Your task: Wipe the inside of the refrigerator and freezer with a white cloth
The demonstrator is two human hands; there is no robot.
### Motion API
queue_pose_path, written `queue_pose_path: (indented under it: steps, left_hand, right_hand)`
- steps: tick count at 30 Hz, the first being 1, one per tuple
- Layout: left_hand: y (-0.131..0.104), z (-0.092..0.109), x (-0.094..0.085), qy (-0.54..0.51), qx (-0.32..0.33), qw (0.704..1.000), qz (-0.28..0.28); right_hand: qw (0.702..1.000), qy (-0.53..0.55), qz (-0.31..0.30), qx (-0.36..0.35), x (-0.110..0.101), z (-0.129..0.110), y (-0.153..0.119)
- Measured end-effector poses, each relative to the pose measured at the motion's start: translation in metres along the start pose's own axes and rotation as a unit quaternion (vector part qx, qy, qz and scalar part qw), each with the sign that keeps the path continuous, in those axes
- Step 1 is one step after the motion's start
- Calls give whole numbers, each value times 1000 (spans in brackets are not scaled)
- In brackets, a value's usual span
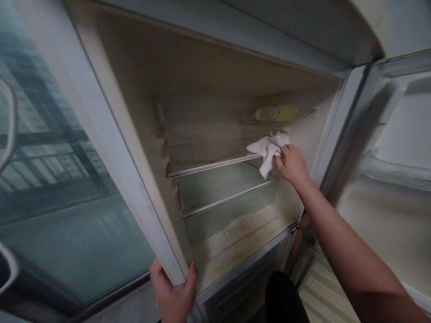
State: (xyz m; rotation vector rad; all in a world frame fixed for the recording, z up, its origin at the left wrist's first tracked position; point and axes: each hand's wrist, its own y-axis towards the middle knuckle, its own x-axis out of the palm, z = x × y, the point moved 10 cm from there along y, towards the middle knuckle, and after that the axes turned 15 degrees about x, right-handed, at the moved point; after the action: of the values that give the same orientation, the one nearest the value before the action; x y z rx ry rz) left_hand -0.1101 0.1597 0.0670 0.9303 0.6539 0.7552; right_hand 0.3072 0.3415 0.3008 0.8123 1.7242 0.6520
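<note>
In the head view my right hand pinches a crumpled white cloth. The cloth lies at the right end of the upper glass shelf, near the right inner wall of a refrigerator. My left hand grips the refrigerator's lower left front edge, thumb inside and fingers outside. A second glass shelf sits below the first. Yellowish stains mark the compartment floor. On the right wall, above the cloth, is a yellowed lamp and dial housing.
The refrigerator door stands wide open on the right, with a clear door shelf. A metal hinge juts out at the lower right corner. A dark-clothed knee shows at the bottom. To the left is a window with a railing beyond.
</note>
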Motion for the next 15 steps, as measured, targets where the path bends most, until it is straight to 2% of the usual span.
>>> queue_pose_path:
  steps: [4, 11, 15]
  left_hand:
    - [-1, 3, -2, 20, 6, 1000, 7]
    - [-4, 1, -3, 6, 14, 1000, 21]
    - [-5, 7, -2, 14, 26, 999, 20]
  right_hand:
    - [985, 107, -48, -126, -2, -54, -19]
    - [944, 123, -200, -232, -1, -162, -33]
    - [909, 119, -294, -270, 15, -220, -35]
